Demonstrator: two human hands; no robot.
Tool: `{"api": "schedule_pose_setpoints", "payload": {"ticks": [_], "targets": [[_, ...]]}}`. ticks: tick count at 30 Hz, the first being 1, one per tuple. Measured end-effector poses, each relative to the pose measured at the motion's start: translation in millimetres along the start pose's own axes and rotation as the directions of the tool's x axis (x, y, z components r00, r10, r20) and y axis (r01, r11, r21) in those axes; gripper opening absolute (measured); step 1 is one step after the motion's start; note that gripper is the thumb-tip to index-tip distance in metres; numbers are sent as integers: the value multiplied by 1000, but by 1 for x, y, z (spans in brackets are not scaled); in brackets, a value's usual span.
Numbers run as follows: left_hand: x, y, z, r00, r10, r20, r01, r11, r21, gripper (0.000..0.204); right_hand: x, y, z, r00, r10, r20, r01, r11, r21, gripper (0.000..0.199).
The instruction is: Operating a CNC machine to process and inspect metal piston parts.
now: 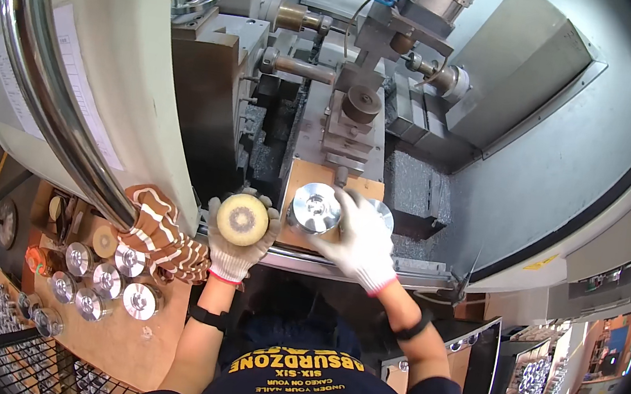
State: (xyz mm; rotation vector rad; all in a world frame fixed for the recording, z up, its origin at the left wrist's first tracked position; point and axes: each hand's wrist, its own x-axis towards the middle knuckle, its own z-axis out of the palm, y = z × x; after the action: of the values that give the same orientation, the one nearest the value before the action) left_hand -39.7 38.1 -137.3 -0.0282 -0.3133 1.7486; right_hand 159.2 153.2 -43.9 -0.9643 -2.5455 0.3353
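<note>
My left hand [235, 258], in a white knit glove, is closed around a round, dull yellow disc [242, 219] with a darker greyish middle. It holds the disc face up at the machine's front edge. My right hand [364, 241], gloved too, curls its fingers round the right side of a shiny turned metal cylinder [316, 207]. That cylinder sits on a tan board [304, 176] inside the machine. A second shiny metal piece [384, 215] is on the board's right, partly hidden by my right hand.
Behind the board stands the machine's fixture [358, 104] with a dark round piece on it. A long chrome handle [59, 102] and a striped brown cloth [165, 238] are at left. Several shiny metal parts [107, 280] lie on a wooden table [144, 345]. Metal shavings [419, 186] cover the right side.
</note>
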Motion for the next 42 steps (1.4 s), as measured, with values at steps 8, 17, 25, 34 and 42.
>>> {"api": "schedule_pose_setpoints", "payload": {"ticks": [8, 17, 25, 34, 42], "targets": [[0, -1, 2, 1000, 29, -2, -29, 998, 58, 61, 66, 3, 39, 936, 78, 343, -102, 993, 52, 83], [4, -2, 0, 998, 40, -40, -40, 999, -16, 65, 175, 81, -50, 977, 131, -166, -116, 989, 94, 89], [4, -1, -6, 993, 103, -65, -100, 994, 49, 61, 272, 119, -45, 1000, 11, -2, -11, 994, -110, 81], [4, 0, -7, 992, 116, -56, -111, 990, 87, 63, 290, 126, -37, 990, -42, 131, 66, 981, -184, 79], [3, -1, -9, 988, 133, -82, -125, 987, 104, 64, 288, 127, -24, 996, -85, 24, 88, 978, -190, 65]]}}
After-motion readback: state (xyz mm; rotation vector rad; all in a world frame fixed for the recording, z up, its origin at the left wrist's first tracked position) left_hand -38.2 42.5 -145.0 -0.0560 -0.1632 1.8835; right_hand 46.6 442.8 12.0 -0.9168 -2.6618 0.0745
